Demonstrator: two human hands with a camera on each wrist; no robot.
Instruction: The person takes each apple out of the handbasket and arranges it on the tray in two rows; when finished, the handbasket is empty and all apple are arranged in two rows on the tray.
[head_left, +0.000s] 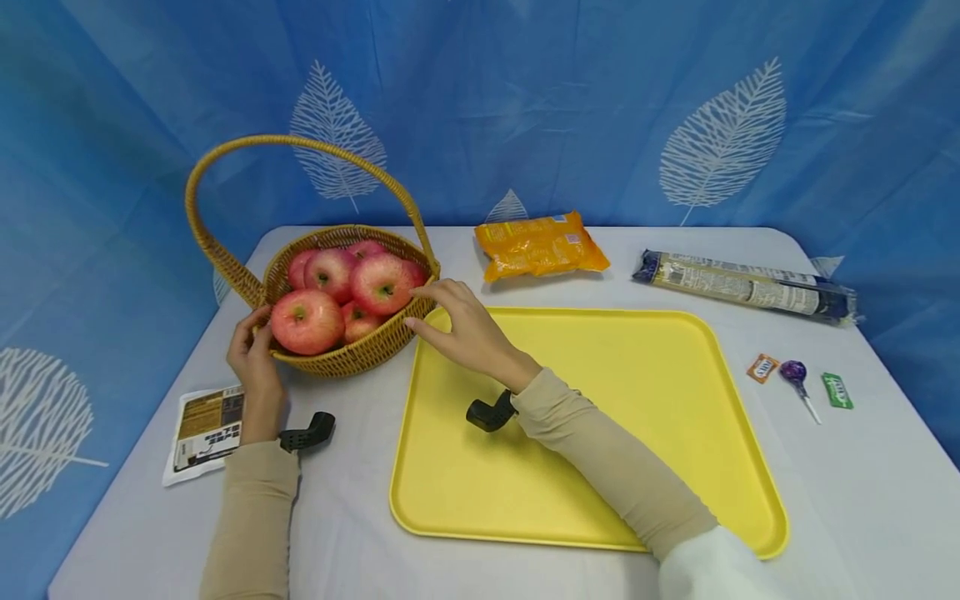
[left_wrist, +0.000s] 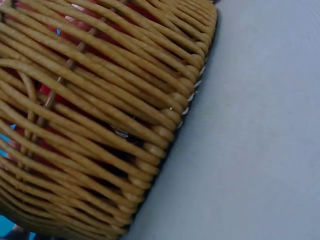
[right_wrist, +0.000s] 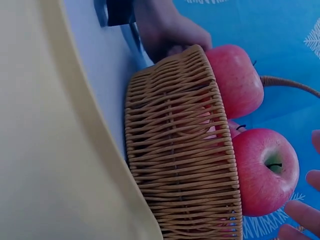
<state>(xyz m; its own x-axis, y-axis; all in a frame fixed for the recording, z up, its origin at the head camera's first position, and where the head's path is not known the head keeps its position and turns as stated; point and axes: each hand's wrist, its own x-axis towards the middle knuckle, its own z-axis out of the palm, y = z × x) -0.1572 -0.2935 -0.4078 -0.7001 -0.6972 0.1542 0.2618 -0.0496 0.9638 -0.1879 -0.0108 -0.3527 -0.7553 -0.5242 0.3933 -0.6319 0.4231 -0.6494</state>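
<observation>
A woven basket (head_left: 352,358) with a tall handle (head_left: 300,143) stands left of a yellow tray (head_left: 600,392) and holds several red apples. My left hand (head_left: 255,333) grips the basket's left wall, thumb at the rim beside the front apple (head_left: 307,321). My right hand (head_left: 431,308) reaches over the tray's corner; its fingers are stretched out to the right-hand apple (head_left: 381,283) and its thumb is by the basket wall. The right wrist view shows that apple (right_wrist: 262,170) above the basket (right_wrist: 185,150), my fingertips (right_wrist: 300,215) close beside it, and my left hand (right_wrist: 170,35) behind. The basket's weave (left_wrist: 90,110) fills the left wrist view.
An orange snack bag (head_left: 540,246) and a long dark packet (head_left: 746,285) lie behind the tray. A small orange sachet (head_left: 762,367), a purple lollipop (head_left: 795,373) and a green sweet (head_left: 836,390) lie right of it. A flat white-and-brown packet (head_left: 206,429) lies by my left forearm.
</observation>
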